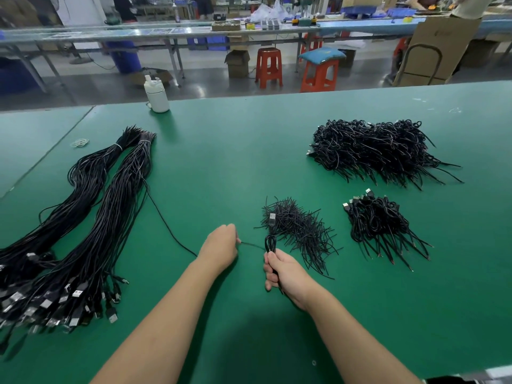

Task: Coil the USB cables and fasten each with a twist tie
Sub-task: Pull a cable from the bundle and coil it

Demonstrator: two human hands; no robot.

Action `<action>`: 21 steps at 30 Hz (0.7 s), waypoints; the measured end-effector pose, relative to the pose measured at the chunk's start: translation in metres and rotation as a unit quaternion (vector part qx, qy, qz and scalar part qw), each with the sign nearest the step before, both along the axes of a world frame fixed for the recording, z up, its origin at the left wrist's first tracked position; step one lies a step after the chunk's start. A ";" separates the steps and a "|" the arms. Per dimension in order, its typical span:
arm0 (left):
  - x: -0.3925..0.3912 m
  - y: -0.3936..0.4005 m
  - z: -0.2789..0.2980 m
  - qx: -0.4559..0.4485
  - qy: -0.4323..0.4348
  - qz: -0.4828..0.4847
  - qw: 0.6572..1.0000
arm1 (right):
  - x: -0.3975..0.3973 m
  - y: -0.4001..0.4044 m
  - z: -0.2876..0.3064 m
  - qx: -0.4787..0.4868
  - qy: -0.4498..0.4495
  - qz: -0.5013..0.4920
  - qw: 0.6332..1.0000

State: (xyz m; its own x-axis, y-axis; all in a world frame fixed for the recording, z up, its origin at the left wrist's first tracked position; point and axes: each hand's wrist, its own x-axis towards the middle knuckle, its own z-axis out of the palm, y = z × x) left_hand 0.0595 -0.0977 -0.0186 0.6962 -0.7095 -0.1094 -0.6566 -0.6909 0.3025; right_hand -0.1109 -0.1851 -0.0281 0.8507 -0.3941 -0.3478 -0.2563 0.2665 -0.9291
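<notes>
left hand [220, 243] fingertips hidden behind its own knuckles, pinch on cable [166, 220] unseen; uncoiled bundles [83, 217] cut off at 9 o'clock edge, plugs there blurred; coil [271, 243] lower part hidden inside right hand [285, 271]

I see black cables [91, 217] on a green table [221, 162], a white bottle [156, 95], orange stools [268, 67].

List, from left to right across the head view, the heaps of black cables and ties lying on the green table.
Long bundled cables → loose twist ties → small heap of coiled cables. The big heap of coiled cables lies farther back, above the last two.
</notes>
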 end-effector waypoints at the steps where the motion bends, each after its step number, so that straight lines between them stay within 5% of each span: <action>1: 0.000 0.005 0.000 0.004 0.010 -0.006 1.000 | 0.000 0.001 0.001 -0.006 0.001 0.002 1.000; 7: -0.015 0.021 0.004 -0.066 0.015 -0.007 0.998 | -0.002 0.009 0.007 -0.101 0.028 0.047 0.993; 13: -0.054 0.020 0.016 -0.185 0.178 0.054 0.965 | 0.001 0.013 0.007 -0.082 0.026 0.037 0.996; 21: -0.067 0.032 0.017 -0.147 0.081 -0.026 0.986 | 0.003 0.010 0.000 -0.063 0.020 0.025 0.998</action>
